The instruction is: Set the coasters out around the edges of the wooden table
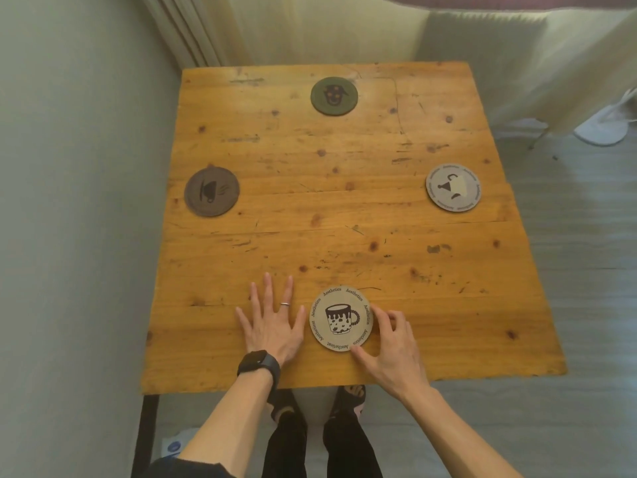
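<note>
Several round coasters lie on the wooden table [344, 208]. A tan coaster with a mug drawing [342, 318] lies flat near the front edge. My right hand [389, 346] pinches its right rim with thumb and fingertips. My left hand [272, 322] rests flat on the wood just left of it, fingers spread, holding nothing. A green coaster [333, 95] sits at the far edge, a brown one [211, 191] at the left edge and a grey one [453, 187] at the right edge.
A wall runs close along the table's left side. Curtains [310, 29] hang behind the far edge. A white fan base [601, 131] stands on the floor at the right. My feet [320, 401] are under the front edge.
</note>
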A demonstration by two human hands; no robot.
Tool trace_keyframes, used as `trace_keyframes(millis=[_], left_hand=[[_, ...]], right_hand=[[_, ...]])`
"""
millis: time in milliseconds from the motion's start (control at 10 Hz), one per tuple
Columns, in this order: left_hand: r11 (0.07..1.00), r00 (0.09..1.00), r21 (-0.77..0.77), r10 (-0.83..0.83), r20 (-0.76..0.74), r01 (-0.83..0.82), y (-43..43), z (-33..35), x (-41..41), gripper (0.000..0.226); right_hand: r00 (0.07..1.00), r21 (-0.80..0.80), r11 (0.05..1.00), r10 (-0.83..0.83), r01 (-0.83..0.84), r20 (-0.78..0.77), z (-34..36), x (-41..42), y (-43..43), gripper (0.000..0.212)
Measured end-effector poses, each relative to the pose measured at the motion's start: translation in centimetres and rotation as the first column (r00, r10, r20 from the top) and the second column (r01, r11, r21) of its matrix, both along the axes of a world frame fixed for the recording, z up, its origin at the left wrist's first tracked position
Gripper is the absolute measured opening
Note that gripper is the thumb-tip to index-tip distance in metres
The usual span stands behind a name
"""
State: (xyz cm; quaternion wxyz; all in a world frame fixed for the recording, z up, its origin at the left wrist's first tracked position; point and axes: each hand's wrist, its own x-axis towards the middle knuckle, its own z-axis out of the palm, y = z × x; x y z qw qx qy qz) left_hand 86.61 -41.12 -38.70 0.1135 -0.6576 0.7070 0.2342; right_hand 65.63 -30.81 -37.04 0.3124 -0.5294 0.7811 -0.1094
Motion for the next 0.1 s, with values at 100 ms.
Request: trace_keyframes(millis=[100], left_hand=[[0.999,0.999,-0.014,-0.039,-0.019,0.039,0.44,-0.88,0.28,0.066]], right_hand=[[0.999,0.008,1.0,-0.01,0.009,0.05,1.41,-0.49,-0.9,0.084]])
